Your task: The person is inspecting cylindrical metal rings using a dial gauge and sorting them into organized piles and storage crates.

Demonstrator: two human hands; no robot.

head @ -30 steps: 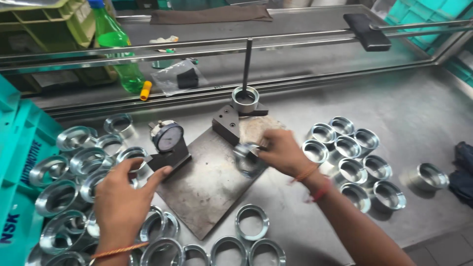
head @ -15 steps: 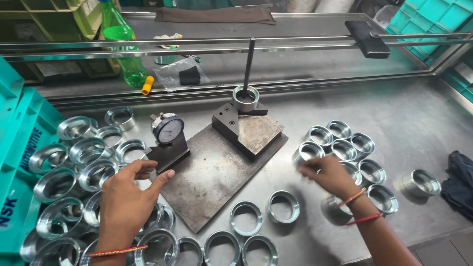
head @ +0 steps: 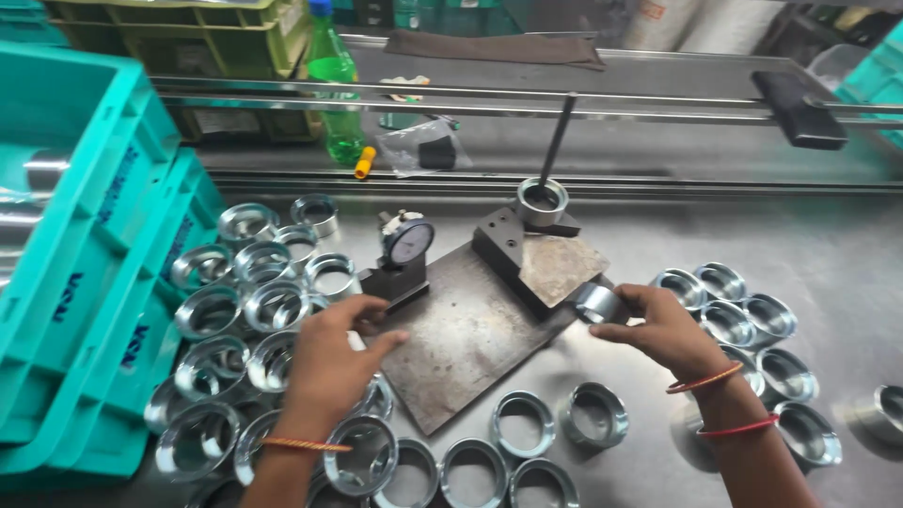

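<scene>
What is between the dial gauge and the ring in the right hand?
Head view: the dark steel plate with its angled block lies between gauge and ring.

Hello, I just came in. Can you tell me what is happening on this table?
A person is at a steel bench covered with metal rings. The right hand holds one shiny ring at the edge of a flat gauge plate that carries a dial gauge. The left hand rests at the plate's left edge, over a pile of rings. More rings lie on the right.
</scene>
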